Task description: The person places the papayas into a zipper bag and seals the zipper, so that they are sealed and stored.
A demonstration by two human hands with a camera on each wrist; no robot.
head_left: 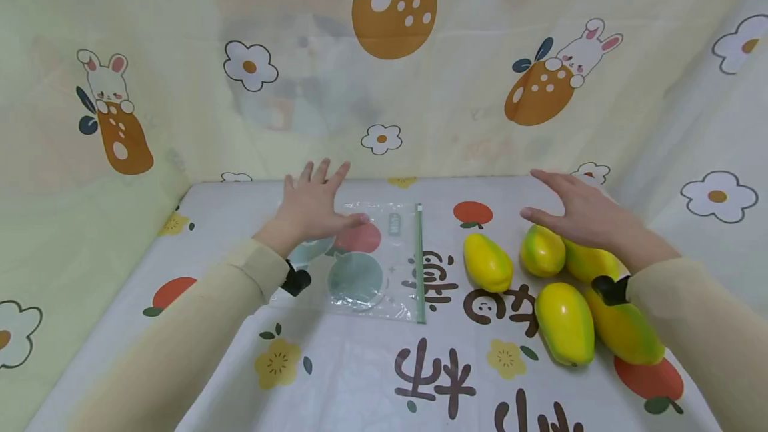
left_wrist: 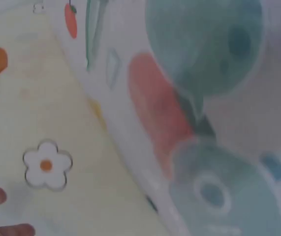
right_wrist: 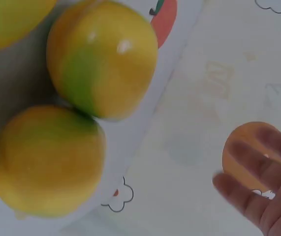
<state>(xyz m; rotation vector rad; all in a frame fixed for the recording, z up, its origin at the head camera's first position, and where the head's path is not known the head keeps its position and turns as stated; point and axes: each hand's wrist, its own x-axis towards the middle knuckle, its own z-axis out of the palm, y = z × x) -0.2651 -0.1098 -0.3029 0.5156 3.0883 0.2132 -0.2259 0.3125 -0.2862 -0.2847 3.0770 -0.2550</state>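
Observation:
A clear plastic zip bag (head_left: 396, 285) with pale green prints and a green zip strip along its right side lies flat on the table. Over its upper left part is my left hand (head_left: 312, 209), fingers spread and nothing in them. Whether it touches the bag I cannot tell. To the right sit several yellow-green mangoes (head_left: 564, 325), grouped close together. My right hand (head_left: 585, 212) hovers beyond and above the rear ones, its fingers extended and empty. In the right wrist view two mangoes (right_wrist: 103, 59) touch, apart from the fingers (right_wrist: 246, 196). The right forearm partly covers the rightmost mangoes.
The table (head_left: 336, 379) wears a white cloth printed with fruit, flowers and brown characters. Pale curtains (head_left: 450, 99) with rabbits and flowers hang behind it and at both sides. Dark bands (head_left: 296, 279) sit at both wrists.

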